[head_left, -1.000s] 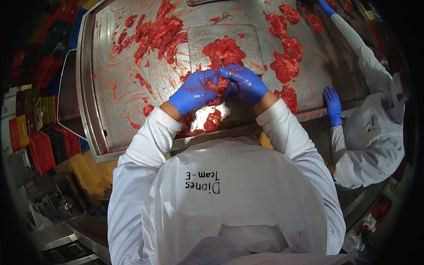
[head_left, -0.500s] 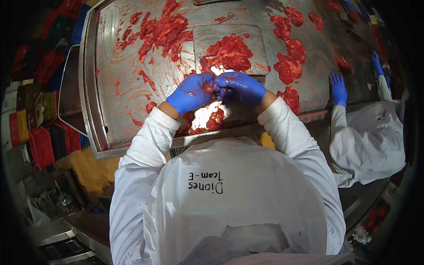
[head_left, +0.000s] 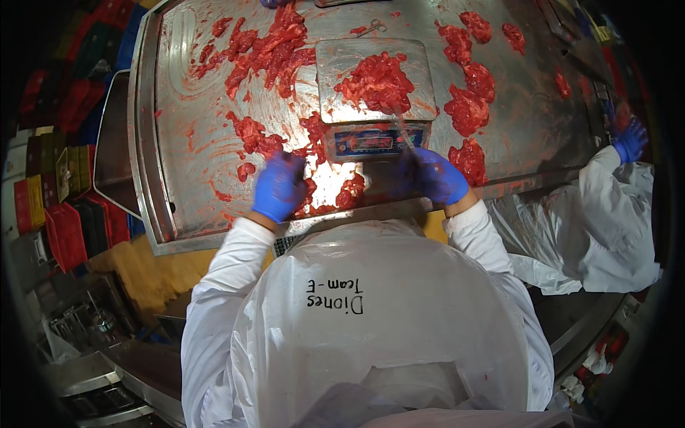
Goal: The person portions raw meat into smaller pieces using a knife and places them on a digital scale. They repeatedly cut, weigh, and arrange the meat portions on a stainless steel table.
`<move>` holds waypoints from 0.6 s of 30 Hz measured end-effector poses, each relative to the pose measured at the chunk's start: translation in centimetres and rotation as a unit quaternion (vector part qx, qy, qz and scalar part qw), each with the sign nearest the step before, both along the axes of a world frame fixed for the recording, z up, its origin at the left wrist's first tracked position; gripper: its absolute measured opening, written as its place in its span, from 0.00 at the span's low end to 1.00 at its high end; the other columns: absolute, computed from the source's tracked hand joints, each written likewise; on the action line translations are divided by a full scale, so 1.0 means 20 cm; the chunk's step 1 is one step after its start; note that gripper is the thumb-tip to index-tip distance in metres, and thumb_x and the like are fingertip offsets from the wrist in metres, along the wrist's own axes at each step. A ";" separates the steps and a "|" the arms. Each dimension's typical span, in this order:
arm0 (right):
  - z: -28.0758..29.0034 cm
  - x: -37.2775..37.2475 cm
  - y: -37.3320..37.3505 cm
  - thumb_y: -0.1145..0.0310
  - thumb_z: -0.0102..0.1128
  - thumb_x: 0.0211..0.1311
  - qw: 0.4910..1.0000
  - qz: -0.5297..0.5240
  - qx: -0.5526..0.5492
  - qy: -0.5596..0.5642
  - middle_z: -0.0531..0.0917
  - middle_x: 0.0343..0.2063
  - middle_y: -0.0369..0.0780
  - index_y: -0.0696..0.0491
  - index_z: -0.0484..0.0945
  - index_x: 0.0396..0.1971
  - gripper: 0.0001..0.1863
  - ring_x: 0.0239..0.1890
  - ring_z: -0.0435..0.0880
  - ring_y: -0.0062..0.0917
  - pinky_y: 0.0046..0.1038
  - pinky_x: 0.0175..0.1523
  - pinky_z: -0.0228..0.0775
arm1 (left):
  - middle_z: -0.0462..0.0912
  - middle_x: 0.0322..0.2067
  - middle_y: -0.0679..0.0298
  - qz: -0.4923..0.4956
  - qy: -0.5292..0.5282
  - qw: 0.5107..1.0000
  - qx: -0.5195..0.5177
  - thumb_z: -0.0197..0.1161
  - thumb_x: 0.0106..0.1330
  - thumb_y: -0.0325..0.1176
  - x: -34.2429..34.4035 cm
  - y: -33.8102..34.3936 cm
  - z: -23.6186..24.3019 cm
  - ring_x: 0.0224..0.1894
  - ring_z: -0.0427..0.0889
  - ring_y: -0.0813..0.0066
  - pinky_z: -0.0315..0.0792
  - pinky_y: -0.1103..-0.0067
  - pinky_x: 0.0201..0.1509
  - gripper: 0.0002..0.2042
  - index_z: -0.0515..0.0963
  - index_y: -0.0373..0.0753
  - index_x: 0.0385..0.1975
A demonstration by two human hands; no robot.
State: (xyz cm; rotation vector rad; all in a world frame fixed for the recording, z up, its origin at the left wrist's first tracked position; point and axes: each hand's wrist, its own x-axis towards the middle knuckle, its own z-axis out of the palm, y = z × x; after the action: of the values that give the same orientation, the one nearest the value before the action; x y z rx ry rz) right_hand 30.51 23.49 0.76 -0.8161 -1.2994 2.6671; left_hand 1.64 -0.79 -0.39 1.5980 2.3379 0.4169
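My left hand [head_left: 280, 184], in a blue glove, is blurred just below a lump of raw red meat [head_left: 257, 134] on the steel table [head_left: 193, 164]; I cannot tell what its fingers hold. My right hand [head_left: 437, 173], also gloved, grips a knife [head_left: 405, 137], its blade angled up toward the scale. The scale [head_left: 332, 57] has a steel platform with a pile of meat [head_left: 374, 80] on it and a display panel [head_left: 367, 141] facing me. More meat pieces [head_left: 468, 107] lie in a column to the right, and small scissors [head_left: 372, 27] lie behind the scale.
A co-worker in white [head_left: 606, 221] stands at the right, one gloved hand [head_left: 628, 141] at the table edge. Another blue glove [head_left: 275, 3] shows at the top edge. Coloured plastic crates [head_left: 66, 235] and a dark metal bin [head_left: 114, 150] line the left side.
My hands have parted, left moving down-left and right moving right with the knife, uncovering the scale's display. The co-worker's arm has shifted, and a glove has appeared at the top edge.
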 end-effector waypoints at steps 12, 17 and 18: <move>-0.06 0.31 0.13 0.50 0.69 0.68 0.978 -0.150 -0.059 0.131 0.86 0.39 0.41 0.58 0.79 0.52 0.26 0.45 0.87 0.29 0.44 0.60 0.81 | 0.81 0.32 0.68 0.038 -0.597 0.800 0.044 0.68 0.60 0.22 -0.25 0.29 0.42 0.36 0.81 0.75 0.76 0.78 0.44 0.07 0.82 0.37 0.37; -0.14 0.28 0.02 0.53 0.68 0.71 0.980 -0.138 -0.084 0.117 0.84 0.43 0.39 0.57 0.79 0.52 0.23 0.44 0.85 0.26 0.37 0.58 0.80 | 0.86 0.42 0.61 0.113 -0.737 0.646 0.166 0.72 0.64 0.28 -0.09 0.54 0.66 0.43 0.84 0.73 0.78 0.76 0.53 0.16 0.83 0.35 0.51; -0.17 0.29 0.02 0.54 0.67 0.72 0.984 -0.118 -0.077 0.113 0.83 0.45 0.38 0.57 0.79 0.52 0.21 0.44 0.84 0.25 0.36 0.57 0.79 | 0.86 0.44 0.61 0.101 -0.621 0.762 0.154 0.71 0.65 0.29 -0.14 0.58 0.54 0.43 0.84 0.73 0.78 0.76 0.54 0.16 0.82 0.35 0.52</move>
State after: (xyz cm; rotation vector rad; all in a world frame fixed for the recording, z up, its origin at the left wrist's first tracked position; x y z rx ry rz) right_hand 36.33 23.84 -2.70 -0.6149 -0.8941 2.6006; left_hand -1.20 10.89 10.40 0.6553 1.3583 1.4248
